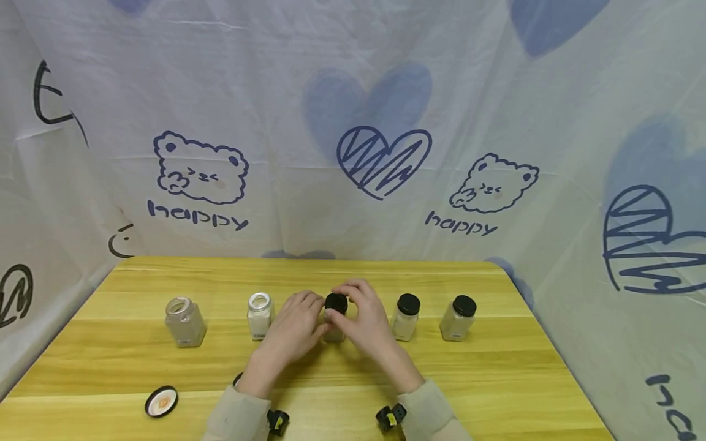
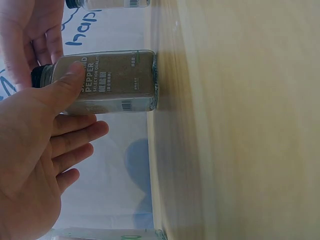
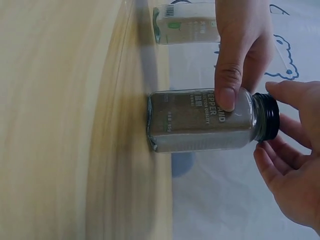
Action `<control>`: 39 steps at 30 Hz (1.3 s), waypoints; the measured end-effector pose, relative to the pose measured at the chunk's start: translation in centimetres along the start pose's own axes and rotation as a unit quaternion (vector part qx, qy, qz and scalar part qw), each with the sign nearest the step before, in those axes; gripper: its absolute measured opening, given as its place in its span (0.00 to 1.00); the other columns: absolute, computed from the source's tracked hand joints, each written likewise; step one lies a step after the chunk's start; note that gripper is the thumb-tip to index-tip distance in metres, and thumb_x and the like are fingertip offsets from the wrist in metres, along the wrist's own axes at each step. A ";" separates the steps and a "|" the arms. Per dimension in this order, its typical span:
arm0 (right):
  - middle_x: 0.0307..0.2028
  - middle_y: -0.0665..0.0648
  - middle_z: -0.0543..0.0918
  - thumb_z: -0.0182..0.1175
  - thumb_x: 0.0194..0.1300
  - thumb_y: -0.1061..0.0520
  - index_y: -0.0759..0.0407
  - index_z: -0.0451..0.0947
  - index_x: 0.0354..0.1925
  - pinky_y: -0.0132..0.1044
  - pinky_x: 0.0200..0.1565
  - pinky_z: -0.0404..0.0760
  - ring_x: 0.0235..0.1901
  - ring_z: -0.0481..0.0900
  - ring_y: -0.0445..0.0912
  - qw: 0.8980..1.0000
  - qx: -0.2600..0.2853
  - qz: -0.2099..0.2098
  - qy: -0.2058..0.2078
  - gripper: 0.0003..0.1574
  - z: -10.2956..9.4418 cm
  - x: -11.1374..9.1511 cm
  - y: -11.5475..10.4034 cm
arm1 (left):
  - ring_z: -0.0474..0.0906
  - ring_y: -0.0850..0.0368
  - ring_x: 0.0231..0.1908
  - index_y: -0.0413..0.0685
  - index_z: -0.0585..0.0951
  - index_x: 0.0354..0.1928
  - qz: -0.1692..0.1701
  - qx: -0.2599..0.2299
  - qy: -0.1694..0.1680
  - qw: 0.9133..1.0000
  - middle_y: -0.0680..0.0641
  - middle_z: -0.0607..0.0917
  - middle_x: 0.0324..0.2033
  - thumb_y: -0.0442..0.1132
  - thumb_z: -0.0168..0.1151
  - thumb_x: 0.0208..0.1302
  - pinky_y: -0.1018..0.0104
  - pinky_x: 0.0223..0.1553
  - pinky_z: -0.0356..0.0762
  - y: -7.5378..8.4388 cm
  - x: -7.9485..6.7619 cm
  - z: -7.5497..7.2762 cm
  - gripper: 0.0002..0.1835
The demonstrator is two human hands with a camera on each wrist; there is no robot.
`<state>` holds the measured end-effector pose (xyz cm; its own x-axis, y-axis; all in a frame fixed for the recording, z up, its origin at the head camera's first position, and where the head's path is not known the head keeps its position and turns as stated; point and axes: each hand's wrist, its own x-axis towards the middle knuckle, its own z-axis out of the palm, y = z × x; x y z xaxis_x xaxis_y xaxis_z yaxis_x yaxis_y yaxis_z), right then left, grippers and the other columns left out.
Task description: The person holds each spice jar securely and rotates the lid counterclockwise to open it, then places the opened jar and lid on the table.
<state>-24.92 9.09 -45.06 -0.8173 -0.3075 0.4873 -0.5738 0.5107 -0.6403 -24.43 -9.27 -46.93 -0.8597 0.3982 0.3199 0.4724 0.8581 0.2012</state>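
Note:
A square glass pepper jar (image 3: 190,120) of grey-brown powder, with "PEPPER" printed on its side, stands upright on the table between my hands. My left hand (image 1: 298,324) grips its body, the thumb pressed on the printed face and the other fingers behind. On top is a black screw lid (image 3: 270,116), which my right hand (image 1: 366,318) holds between thumb and fingertips. In the head view the fingers cover much of the jar's body. The left wrist view shows the jar's base on the wood.
Left of my hands stand two lidless jars, a greyish one (image 1: 185,324) and a white-filled one (image 1: 260,315). Two black-capped jars (image 1: 406,316) (image 1: 458,318) are on the right. A loose lid (image 1: 162,402) lies at front left; my left forearm partly hides another lid (image 1: 238,379).

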 end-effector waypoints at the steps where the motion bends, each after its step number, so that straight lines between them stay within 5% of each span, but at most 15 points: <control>1: 0.56 0.57 0.79 0.74 0.65 0.57 0.59 0.84 0.56 0.52 0.54 0.84 0.57 0.79 0.53 1.000 -0.003 0.000 -0.002 0.21 0.0 0.0 0.0 | 0.74 0.42 0.64 0.36 0.81 0.61 0.000 -0.001 0.000 1.000 0.42 0.83 0.58 0.48 0.71 0.69 0.47 0.72 0.67 0.0 0.0 0.0 0.27; 12: 0.58 0.57 0.80 0.70 0.68 0.60 0.61 0.85 0.57 0.48 0.58 0.83 0.59 0.79 0.52 0.999 -0.033 -0.015 -0.031 0.19 0.1 0.1 0.1 | 0.74 0.42 0.64 0.37 0.81 0.61 -0.003 -0.005 -0.005 1.000 0.42 0.83 0.58 0.49 0.71 0.69 0.47 0.72 0.67 0.0 0.0 0.0 0.27; 22: 0.63 0.57 0.80 0.64 0.69 0.65 0.61 0.82 0.62 0.48 0.62 0.82 0.64 0.78 0.52 0.998 -0.005 -0.027 -0.064 0.23 0.0 0.1 -0.1 | 0.74 0.42 0.65 0.36 0.80 0.62 0.000 -0.005 -0.004 1.000 0.42 0.83 0.58 0.49 0.71 0.69 0.46 0.73 0.66 0.0 0.0 0.0 0.28; 32: 0.59 0.57 0.78 0.72 0.68 0.58 0.59 0.83 0.58 0.50 0.59 0.83 0.60 0.78 0.53 1.000 -0.007 -0.006 -0.014 0.21 0.1 0.0 0.1 | 0.74 0.42 0.64 0.36 0.80 0.61 0.004 -0.003 0.002 1.000 0.41 0.83 0.57 0.47 0.71 0.69 0.47 0.72 0.68 -0.1 0.0 0.1 0.27; 39: 0.57 0.58 0.79 0.72 0.68 0.58 0.61 0.83 0.59 0.48 0.54 0.85 0.57 0.79 0.53 0.999 -0.032 0.004 -0.027 0.22 0.0 0.0 -0.1 | 0.74 0.42 0.64 0.36 0.80 0.61 0.004 -0.004 0.003 1.000 0.42 0.83 0.57 0.47 0.71 0.69 0.47 0.71 0.68 -0.1 0.0 0.1 0.26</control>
<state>-24.87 9.03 -45.06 -0.8243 -0.3449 0.4490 -0.5644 0.5626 -0.6041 -24.46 -9.33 -47.06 -0.8542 0.4035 0.3280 0.4816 0.8517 0.2064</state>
